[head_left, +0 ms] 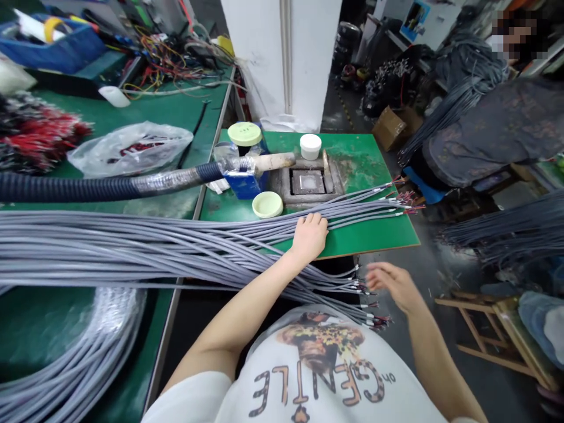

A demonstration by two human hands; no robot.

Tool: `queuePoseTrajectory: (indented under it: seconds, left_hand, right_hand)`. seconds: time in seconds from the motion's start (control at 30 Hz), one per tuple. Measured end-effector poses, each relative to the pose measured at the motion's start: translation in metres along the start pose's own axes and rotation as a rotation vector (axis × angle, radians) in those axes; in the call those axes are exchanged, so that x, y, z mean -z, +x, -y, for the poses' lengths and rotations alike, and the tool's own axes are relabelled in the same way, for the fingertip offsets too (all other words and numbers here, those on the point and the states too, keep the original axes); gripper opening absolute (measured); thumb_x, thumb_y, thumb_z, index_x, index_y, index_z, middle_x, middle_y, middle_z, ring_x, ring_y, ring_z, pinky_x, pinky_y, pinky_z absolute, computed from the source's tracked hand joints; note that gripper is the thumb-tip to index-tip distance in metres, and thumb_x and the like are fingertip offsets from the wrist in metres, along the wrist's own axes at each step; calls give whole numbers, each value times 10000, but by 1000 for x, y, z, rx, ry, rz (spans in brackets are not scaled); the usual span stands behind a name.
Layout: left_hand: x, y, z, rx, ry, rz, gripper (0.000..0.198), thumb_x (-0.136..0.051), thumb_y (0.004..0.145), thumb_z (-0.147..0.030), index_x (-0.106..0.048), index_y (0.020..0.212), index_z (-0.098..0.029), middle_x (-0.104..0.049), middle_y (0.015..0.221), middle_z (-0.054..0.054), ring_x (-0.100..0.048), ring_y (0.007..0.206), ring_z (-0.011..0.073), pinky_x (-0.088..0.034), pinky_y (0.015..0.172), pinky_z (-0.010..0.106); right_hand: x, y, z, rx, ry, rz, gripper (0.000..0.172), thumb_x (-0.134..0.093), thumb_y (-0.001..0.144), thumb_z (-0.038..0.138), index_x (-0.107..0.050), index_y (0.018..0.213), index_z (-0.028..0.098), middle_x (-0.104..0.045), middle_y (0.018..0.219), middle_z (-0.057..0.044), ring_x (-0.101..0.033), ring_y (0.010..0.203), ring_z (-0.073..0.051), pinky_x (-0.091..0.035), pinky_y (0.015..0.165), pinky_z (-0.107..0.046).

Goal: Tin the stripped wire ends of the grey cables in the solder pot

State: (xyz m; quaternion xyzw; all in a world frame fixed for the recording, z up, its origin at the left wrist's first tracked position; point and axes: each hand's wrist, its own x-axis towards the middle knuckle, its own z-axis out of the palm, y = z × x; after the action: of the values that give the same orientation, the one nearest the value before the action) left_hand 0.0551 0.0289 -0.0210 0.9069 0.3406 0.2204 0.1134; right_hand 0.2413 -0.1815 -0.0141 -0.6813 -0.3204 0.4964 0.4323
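Note:
A thick bundle of grey cables point(176, 247) runs from the left across to the green board. My left hand point(311, 235) lies over part of the bundle at the board's front edge, its fingers curled around several cables. The stripped ends point(405, 202) of one group, with thin coloured wires, reach the board's right edge. A second group of cable ends point(356, 282) hangs below the board, close to my body. My right hand point(392, 285) hovers just right of these ends, fingers loosely bent and apart, with nothing visible in them.
On the green board point(370, 229) stand a small square metal pot point(308, 182), a white lidded jar point(311, 145), a pale green lid point(268, 204) and a blue box point(242, 183) with a hose nozzle point(273, 161). Coiled cables point(110, 341) lie left. Another person point(493, 129) is at the right.

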Motion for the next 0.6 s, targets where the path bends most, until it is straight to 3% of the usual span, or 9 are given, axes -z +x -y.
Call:
queuePoseTrajectory:
  seconds: [0.07, 0.1, 0.2, 0.3, 0.37, 0.43, 0.5, 0.6]
  left_hand:
    - [10, -5, -5, -23, -54, 10, 49, -530, 873, -210, -557, 885, -170, -591, 915, 114, -536, 897, 270, -389, 761, 403]
    - [16, -11, -6, -28, -104, 15, 63, -501, 894, -216, -549, 901, -175, -592, 904, 99, -539, 882, 253, -398, 762, 391]
    - [38, -34, -11, -59, -367, 72, 75, -465, 918, -228, -529, 924, -189, -593, 891, 64, -550, 843, 201, -433, 771, 344]
    - [52, -57, -12, -81, -567, 227, 75, -494, 907, -241, -554, 883, -202, -603, 852, 42, -560, 821, 178, -449, 763, 316]
    - [57, -65, -12, -54, -678, 287, 83, -522, 894, -242, -588, 867, -198, -616, 837, 38, -566, 813, 171, -451, 763, 309]
    - [59, -68, -13, 40, -838, 268, 97, -558, 878, -264, -622, 881, -190, -629, 845, 41, -576, 814, 164, -456, 770, 303]
    - [62, -66, -13, 191, -1038, 177, 140, -604, 854, -306, -644, 894, -177, -634, 839, 42, -582, 787, 152, -462, 754, 289]
    - [66, -60, -9, 408, -1337, -20, 204, -685, 788, -353, -661, 844, -159, -631, 766, 24, -568, 702, 125, -456, 693, 262]
  right_hand:
    - [-27, 17, 16, -50, 186, 151, 460, -621, 821, 467, -586, 1131, 128, -701, 910, -122, -680, 695, -187, -562, 595, -333]
    - [-35, 27, 24, -30, 281, 133, 478, -604, 831, 472, -559, 1172, 140, -701, 958, -130, -684, 699, -187, -556, 577, -325]
    - [-32, 50, 47, 199, 484, -181, 447, -562, 851, 484, -534, 1174, 176, -710, 952, -92, -685, 703, -170, -551, 604, -311]
    - [-20, 51, 72, 457, 380, -430, 377, -480, 905, 461, -541, 1166, 195, -696, 734, -12, -643, 599, -133, -516, 579, -259]
    - [-24, 42, 87, 508, 120, -356, 343, -444, 934, 420, -565, 1156, 187, -612, 553, 34, -559, 474, -112, -454, 507, -222]
    - [-38, 31, 97, 485, -191, -138, 326, -437, 944, 378, -591, 1148, 176, -547, 486, 49, -500, 425, -105, -409, 477, -216]
    - [-57, 23, 102, 478, -445, 51, 318, -431, 947, 344, -598, 1159, 177, -541, 496, 42, -511, 447, -113, -409, 497, -227]
    - [-79, 20, 99, 557, -668, 139, 321, -399, 954, 305, -590, 1173, 169, -555, 518, 23, -541, 476, -131, -407, 517, -241]
